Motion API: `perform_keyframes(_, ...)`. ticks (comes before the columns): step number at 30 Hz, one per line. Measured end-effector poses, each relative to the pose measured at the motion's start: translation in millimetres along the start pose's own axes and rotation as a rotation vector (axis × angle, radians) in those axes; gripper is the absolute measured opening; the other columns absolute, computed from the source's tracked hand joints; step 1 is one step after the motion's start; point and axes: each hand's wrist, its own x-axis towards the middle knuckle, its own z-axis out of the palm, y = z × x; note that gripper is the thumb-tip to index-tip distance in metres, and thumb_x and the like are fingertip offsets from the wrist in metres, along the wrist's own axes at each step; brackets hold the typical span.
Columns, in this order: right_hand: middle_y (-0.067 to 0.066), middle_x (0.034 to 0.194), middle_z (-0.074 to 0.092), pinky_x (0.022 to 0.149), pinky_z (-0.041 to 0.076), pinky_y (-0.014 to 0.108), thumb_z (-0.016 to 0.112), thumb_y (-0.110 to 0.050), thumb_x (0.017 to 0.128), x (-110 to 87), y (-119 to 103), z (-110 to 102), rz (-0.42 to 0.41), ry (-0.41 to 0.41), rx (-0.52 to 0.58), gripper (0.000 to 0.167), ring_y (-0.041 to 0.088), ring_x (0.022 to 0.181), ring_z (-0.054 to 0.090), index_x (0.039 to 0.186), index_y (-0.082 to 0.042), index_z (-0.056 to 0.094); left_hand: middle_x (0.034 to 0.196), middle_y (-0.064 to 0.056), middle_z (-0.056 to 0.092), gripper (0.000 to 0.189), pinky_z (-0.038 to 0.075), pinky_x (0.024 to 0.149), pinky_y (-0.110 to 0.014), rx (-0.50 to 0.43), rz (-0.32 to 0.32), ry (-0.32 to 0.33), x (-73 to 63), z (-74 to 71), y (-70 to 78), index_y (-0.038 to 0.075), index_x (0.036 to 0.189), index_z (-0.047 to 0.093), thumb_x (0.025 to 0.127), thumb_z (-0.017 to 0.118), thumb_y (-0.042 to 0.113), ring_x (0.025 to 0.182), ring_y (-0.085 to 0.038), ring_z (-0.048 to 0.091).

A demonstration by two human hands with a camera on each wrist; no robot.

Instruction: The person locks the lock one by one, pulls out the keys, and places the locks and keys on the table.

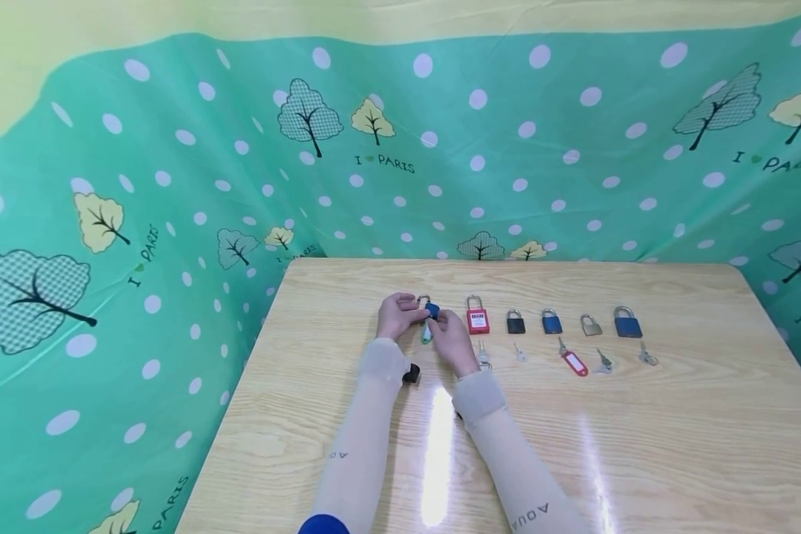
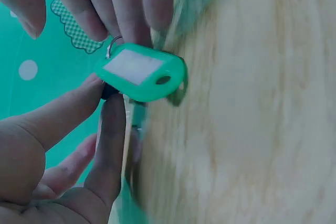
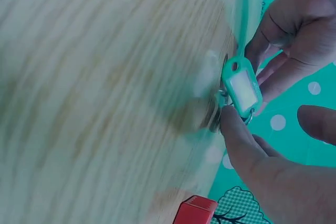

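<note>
My left hand pinches a small blue padlock above the back left of the table; its shackle shows beside the fingertips. In the left wrist view, only a dark bit of the padlock shows between thumb and finger. From the other side my right hand reaches in, its fingertips at the key ring of a green key tag. The right hand appears to pinch the key, which the fingers hide. In the right wrist view the tag hangs between both hands.
Right of the hands stands a row: red padlock, black padlock, blue padlock, small silver padlock, larger blue padlock. Several keys lie before them, one with a red tag. A patterned curtain borders the table.
</note>
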Motion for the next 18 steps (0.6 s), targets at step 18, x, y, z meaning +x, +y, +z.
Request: perform_keyframes(18, 0.024, 0.123, 0.058, 0.099, 0.045, 0.041, 0.056, -0.01, 0.095, 5.9, 0.7, 0.0, -0.022, 0.026, 0.078, 0.043, 0.034, 0.116, 0.056, 0.131, 0.011, 0.046, 0.096, -0.014, 0.071, 0.046, 0.053, 0.085, -0.031, -0.011, -0.016, -0.041, -8.3, 5.2, 2.0, 0.0, 0.121, 0.059, 0.077, 0.076, 0.003, 0.091, -0.024, 0.069)
